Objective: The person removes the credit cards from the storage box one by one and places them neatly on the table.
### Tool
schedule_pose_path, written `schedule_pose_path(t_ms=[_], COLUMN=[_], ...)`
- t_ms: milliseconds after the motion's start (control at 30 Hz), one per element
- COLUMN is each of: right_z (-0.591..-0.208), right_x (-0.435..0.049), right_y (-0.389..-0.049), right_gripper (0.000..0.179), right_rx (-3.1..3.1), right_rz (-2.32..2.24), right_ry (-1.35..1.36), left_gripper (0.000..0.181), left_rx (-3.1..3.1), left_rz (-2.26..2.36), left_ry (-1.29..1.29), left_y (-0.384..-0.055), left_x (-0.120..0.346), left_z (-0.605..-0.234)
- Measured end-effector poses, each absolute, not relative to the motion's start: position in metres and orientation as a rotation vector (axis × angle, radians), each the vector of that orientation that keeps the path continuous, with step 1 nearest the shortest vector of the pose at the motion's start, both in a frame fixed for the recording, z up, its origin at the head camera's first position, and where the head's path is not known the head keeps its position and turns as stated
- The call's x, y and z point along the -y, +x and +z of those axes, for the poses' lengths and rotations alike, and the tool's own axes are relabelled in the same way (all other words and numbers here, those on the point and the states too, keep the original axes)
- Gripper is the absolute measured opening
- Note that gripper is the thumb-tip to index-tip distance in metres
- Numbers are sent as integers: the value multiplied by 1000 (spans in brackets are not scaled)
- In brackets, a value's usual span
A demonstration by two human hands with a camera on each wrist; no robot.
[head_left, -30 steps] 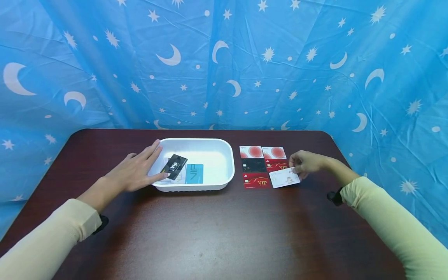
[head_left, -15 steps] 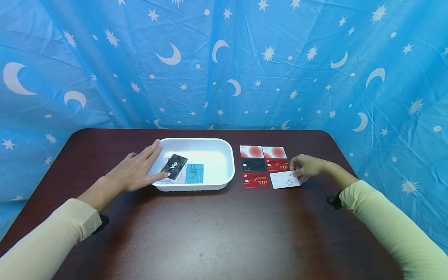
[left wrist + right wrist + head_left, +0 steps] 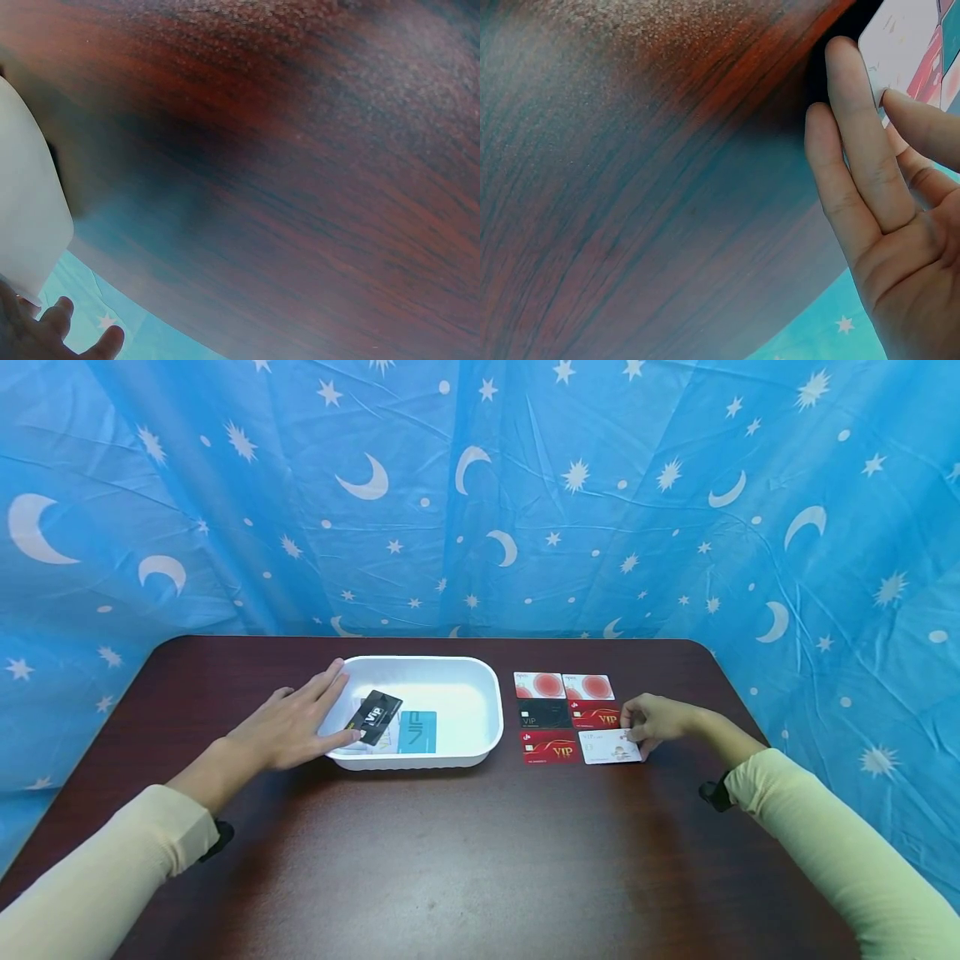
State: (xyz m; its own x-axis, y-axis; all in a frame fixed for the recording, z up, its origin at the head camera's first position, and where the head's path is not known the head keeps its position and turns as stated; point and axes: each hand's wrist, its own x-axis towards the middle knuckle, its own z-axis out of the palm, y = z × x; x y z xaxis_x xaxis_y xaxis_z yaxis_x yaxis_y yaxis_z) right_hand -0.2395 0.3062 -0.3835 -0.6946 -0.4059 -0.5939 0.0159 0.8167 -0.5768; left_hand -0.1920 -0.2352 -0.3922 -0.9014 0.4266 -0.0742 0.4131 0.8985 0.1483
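My right hand (image 3: 656, 720) pinches the right edge of a white VIP card (image 3: 606, 747), thumb on its face and fingers at its edge. In the right wrist view the same white card (image 3: 900, 45) shows beside the thumb. The card lies level at the near right of a block of cards, beside a red VIP card (image 3: 550, 747) and below another red card (image 3: 597, 713). My left hand (image 3: 288, 727) rests with extended fingers on the left rim of a white plastic tray (image 3: 491, 710). Inside lie a black VIP card (image 3: 375, 717) and a blue card (image 3: 417, 732).
Two white cards with red circles, the left card (image 3: 538, 685) and the right card (image 3: 588, 686), form the far row, with a black card (image 3: 543, 713) below. All sit on a dark wooden table (image 3: 450, 860). A blue star-and-moon curtain (image 3: 480, 577) hangs behind.
My right hand has lowered the white card slightly toward me and straightened it, uncovering more of the red card above. My left hand and the tray have stayed put.
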Motion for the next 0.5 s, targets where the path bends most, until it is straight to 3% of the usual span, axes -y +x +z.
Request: schedule_pose_path(t_ms=[500], right_z=[-381], right_x=[-306], right_y=[-238], right_gripper=[18], right_rx=[-2210], right_rz=[-752], right_ry=[-270], left_gripper=[97], left_rx=[-2953], left_rz=[200], left_ry=[644], left_y=[-192], left_x=[234], left_z=[-393])
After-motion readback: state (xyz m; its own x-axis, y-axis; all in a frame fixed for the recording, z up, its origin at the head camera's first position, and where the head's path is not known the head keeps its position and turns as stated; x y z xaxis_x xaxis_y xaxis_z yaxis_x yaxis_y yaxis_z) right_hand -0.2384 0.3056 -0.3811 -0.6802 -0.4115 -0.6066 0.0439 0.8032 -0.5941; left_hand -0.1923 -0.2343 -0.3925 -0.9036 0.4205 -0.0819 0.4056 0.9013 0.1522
